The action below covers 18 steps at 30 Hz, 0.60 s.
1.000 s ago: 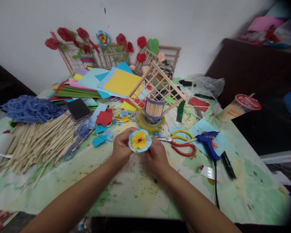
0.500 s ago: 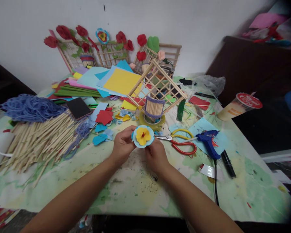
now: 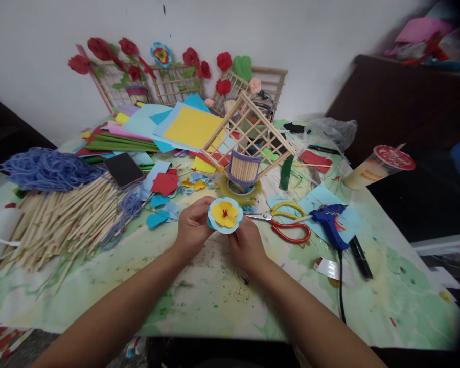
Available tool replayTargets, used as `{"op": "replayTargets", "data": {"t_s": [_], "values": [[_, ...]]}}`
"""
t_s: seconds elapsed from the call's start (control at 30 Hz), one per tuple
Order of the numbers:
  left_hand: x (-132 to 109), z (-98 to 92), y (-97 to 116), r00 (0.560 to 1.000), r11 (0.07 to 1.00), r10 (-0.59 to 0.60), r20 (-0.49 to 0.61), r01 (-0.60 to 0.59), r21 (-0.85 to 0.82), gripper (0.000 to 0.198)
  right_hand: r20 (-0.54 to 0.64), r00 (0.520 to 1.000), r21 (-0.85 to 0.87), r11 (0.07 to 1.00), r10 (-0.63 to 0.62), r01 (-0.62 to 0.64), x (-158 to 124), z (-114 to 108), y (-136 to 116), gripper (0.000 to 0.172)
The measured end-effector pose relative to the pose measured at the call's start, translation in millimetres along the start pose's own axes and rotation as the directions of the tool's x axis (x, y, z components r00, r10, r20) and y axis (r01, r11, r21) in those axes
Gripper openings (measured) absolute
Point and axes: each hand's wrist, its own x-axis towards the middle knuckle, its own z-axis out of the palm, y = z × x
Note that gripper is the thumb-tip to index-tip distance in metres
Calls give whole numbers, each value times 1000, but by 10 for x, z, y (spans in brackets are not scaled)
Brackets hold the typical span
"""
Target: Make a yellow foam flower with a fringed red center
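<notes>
Left hand (image 3: 193,230) and right hand (image 3: 247,245) are both closed on the paper flower (image 3: 225,215), fingers pinching its lower rim from either side. The flower is held just above the table (image 3: 214,301), at the centre of the view, its yellow face and red centre turned toward the camera.

Change over the last second: the flower has risen slightly and shifted a little to the right; both grips are unchanged. Judgement: the piece is being turned and checked in hand, not set down.

Just beyond the right hand lie the scissors (image 3: 289,227) and the glue gun (image 3: 329,225), both untouched. Beyond the flower stands a tape roll (image 3: 240,191) with a small stick basket (image 3: 244,169) on it. To the left lies a bundle of sticks (image 3: 61,220). Farther back are a lattice frame (image 3: 249,130) and coloured paper sheets (image 3: 193,128).
</notes>
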Motion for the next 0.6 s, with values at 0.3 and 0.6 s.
{"op": "replayTargets", "data": {"t_s": [0.3,0.6], "values": [[253,-226,-252,968,829,-249,32,196,523,26,-301,918,198,958,259,-206,54,-119,30,13],[237,-237,-480,942,520,-290,168,8,854,41,-311,887,390,897,341,-208,88,-172,-60,11]]}}
